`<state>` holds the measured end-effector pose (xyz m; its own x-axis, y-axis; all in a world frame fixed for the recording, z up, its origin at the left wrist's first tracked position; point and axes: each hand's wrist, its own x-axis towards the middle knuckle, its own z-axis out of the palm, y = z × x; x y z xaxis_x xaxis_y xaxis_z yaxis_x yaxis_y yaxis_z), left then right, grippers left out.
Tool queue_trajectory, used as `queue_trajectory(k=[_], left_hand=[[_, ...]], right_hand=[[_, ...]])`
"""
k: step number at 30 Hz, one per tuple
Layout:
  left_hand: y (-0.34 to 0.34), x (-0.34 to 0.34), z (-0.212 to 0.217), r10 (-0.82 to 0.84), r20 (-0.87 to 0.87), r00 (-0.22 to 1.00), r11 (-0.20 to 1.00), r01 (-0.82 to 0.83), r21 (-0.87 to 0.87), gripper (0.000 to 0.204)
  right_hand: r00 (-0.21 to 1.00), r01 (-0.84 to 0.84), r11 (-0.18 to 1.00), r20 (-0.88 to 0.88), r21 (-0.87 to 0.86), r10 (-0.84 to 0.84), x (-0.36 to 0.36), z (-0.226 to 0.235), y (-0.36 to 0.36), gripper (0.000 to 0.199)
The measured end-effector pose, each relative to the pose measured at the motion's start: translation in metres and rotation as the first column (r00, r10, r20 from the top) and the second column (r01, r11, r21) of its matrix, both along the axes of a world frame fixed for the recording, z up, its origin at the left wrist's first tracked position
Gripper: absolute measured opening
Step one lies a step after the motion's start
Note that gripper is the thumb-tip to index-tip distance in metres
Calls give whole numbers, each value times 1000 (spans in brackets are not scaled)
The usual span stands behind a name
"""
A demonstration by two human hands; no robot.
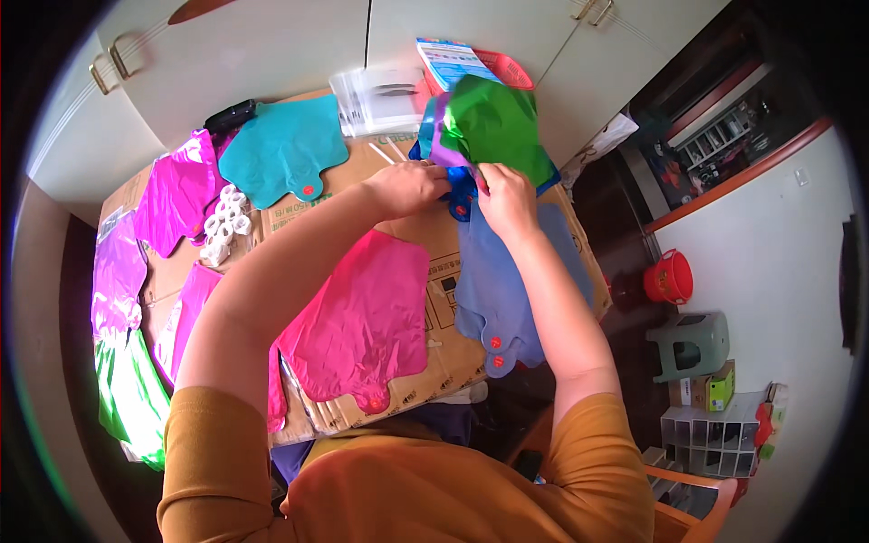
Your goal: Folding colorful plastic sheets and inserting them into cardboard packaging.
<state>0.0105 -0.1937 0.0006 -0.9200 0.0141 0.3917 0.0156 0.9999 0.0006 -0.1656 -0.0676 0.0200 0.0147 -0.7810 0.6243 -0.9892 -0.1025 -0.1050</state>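
Flat, uninflated foil balloons lie in a stack at the table's far right, with a shiny green foil balloon (489, 118) on top. Purple foil (448, 149) and dark blue foil (460, 192) show under its near edge. My left hand (415, 188) reaches across with fingertips pinched at the left of this edge. Thumb and fingers of my right hand (509, 201) pinch the green balloon's near edge; exactly which layers each hand grips is partly hidden. Nearer me are blue-grey foil balloons (511, 281) with red-dotted tabs, and a pink foil balloon (367, 317).
Cardboard (444, 299) covers the table. Along its left lie a teal foil balloon (281, 149), magenta foil (176, 199), green foil (131, 389) and white rolls (220, 231). Clear plastic bags (376, 100) and a red basket (507, 71) stand by the cabinets. A stool (692, 344) is right.
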Motion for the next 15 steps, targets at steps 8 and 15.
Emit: queue_trajectory(k=[8,15], left_hand=[[-13,-10,16,122,141,982,719,-186,670,17],[-12,-22,30,176,79,981,786,-189,589,15]], right_hand=[[903,45,957,399,286,-161,1,3,-11,21],[914,-34,979,403,200,-51,0,4,-12,28]])
